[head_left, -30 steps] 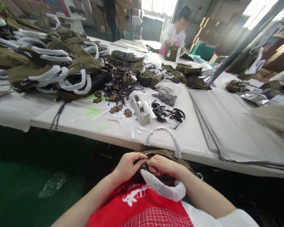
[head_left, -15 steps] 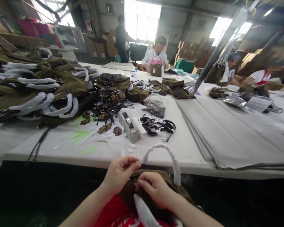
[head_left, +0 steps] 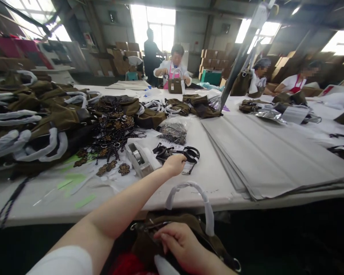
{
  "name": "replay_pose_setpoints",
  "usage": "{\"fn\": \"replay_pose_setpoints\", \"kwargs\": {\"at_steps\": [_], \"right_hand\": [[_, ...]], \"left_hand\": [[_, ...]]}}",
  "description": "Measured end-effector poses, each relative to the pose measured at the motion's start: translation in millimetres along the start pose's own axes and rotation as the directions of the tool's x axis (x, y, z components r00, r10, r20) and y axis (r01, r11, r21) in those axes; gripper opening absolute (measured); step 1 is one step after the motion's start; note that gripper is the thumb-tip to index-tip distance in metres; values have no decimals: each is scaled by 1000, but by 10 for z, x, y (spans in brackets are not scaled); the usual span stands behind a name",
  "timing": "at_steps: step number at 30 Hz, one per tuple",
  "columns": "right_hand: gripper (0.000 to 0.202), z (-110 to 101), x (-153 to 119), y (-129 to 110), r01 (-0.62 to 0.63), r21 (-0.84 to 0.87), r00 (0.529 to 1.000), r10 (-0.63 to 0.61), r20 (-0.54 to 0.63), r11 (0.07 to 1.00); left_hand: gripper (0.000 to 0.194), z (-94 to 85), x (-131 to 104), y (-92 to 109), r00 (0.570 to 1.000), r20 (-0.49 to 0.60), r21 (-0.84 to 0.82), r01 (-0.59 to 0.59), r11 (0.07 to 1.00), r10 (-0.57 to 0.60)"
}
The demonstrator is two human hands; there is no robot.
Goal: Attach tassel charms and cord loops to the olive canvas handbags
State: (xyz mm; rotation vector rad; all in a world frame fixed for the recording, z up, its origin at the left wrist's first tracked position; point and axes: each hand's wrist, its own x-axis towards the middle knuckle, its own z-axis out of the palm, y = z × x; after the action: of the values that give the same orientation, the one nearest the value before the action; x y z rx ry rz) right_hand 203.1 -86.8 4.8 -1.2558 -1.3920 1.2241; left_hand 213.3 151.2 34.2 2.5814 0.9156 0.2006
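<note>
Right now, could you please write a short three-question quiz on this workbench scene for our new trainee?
1. True or false: the left hand reaches out over the table.
2. What does the right hand hold? A) tape dispenser B) olive bag C) paper sheet
3. What lies just beyond the left hand?

Key
1. True
2. B, the olive bag
3. Black straps, beside the tape dispenser

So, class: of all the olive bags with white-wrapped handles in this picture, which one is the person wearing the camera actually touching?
The olive bag in the lap below the table edge: the right hand grips it. Other bags lie piled on the table.
</note>
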Motion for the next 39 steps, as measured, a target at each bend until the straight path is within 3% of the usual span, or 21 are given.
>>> {"fn": "replay_pose_setpoints", "kwargs": {"at_steps": [5, 9, 14, 19, 22, 25, 29, 33, 39], "right_hand": [[32, -28, -30, 20, 19, -21, 998, -18, 60, 1000], [37, -32, -45, 105, 33, -42, 995, -29, 97, 999], [33, -53, -74, 130, 31, -60, 999, -29, 25, 998], [22, -99, -56, 61, -61, -71, 998, 60, -25, 996], [17, -120, -27, 65, -98, -13, 991, 96, -92, 995], [19, -121, -25, 97, -102, 79, 984, 112, -141, 992], [25, -107, -21, 155, -132, 196, 969, 168, -180, 972], [30, -99, 31, 188, -173, 267, 954, 229, -195, 948], [37, -127, 144, 139, -193, 423, 912, 321, -255, 885]], "left_hand": [[50, 285, 438, 234, 991, 130, 83, -44, 996, 33], [41, 380, 481, 259, 983, 170, 166, 33, 986, -62], [43, 258, 235, 116, 971, 227, 161, -113, 980, 75], [32, 161, -278, -102, 912, 375, 90, -214, 973, 166], [45, 170, -652, -217, 953, 264, 59, -171, 983, 150], [41, 219, -1015, -304, 992, 119, 77, -54, 996, 45], [40, 337, -1356, -374, 995, 92, 110, 22, 994, -32], [48, 425, -1361, -411, 995, -7, 140, 97, 985, -98], [40, 427, -1144, -348, 999, 9, 301, -37, 953, 36]]}}
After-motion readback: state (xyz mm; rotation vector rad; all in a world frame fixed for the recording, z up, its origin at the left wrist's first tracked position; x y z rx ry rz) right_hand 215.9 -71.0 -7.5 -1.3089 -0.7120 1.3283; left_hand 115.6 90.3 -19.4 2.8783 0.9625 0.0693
